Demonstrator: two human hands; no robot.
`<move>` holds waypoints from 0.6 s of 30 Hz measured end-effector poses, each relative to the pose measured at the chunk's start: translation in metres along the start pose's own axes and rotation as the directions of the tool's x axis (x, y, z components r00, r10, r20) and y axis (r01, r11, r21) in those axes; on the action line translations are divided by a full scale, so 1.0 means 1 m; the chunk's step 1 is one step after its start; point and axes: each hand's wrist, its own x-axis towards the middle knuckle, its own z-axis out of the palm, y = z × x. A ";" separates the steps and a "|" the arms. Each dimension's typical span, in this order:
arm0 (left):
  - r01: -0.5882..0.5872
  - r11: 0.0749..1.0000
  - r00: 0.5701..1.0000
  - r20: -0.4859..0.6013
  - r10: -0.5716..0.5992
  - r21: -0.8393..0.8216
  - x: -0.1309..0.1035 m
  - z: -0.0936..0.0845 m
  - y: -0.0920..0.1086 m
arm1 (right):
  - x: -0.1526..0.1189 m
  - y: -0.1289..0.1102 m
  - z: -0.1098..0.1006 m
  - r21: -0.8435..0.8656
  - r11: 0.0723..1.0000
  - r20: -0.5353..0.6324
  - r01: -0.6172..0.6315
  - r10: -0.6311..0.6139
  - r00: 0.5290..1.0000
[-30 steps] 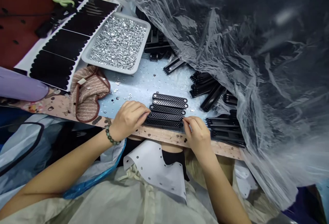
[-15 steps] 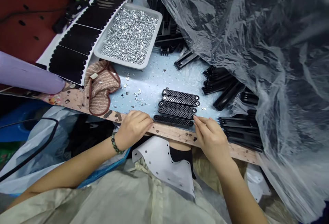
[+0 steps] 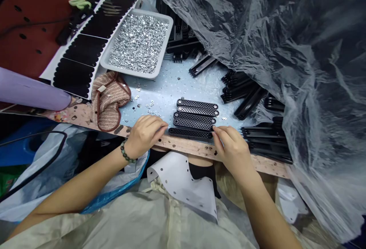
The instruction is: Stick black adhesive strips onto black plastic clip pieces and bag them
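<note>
Several black strips with a mesh-patterned top [image 3: 197, 119] lie side by side in a row near the table's front edge. Most of them carry a small silver ring at the ends. The nearest black strip [image 3: 190, 132] lies slightly apart from the others. My left hand [image 3: 145, 134], with a beaded bracelet at the wrist, is just left of that strip's left end, thumb and forefinger pinched together. My right hand [image 3: 233, 146] pinches at the right ends of the nearest strips. Whatever either pinch holds is too small or hidden to make out.
A white tray [image 3: 100, 61] full of small silver rings stands at the back left, beside a sheet of black stickers [image 3: 76, 66]. A striped cloth [image 3: 110, 102] lies at left. Loose rings [image 3: 150, 106] dot the table. Black plastic parts [image 3: 246, 96] and clear plastic sheeting [image 3: 309, 85] are at right.
My left hand has drawn back a little to the left from the nearest strip's end. My right hand stays at the strips' right ends. The whole view has shifted slightly.
</note>
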 end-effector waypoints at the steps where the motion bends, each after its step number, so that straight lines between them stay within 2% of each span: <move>1: -0.007 1.000 0.999 -0.034 0.007 -0.007 0.007 0.001 0.003 | 0.000 0.000 0.000 -0.006 1.000 -0.002 0.001 -0.001 1.000; 4: -0.113 0.992 0.989 -0.090 0.117 0.056 0.021 0.005 0.011 | 0.000 -0.002 0.000 -0.040 0.999 -0.005 0.007 -0.007 1.000; 8: -0.218 0.964 0.975 -0.012 0.222 0.151 0.018 0.007 0.010 | 0.001 -0.004 -0.003 -0.100 0.994 -0.005 0.044 -0.045 0.999; 13: -0.161 0.968 0.984 0.101 0.144 0.190 0.003 -0.004 0.008 | 0.001 -0.005 -0.005 -0.118 0.991 -0.004 0.058 -0.058 0.998; 18: -0.137 0.957 0.983 0.152 0.100 0.255 0.004 -0.006 0.016 | -0.005 -0.016 -0.003 -0.182 0.983 0.010 0.004 -0.003 1.000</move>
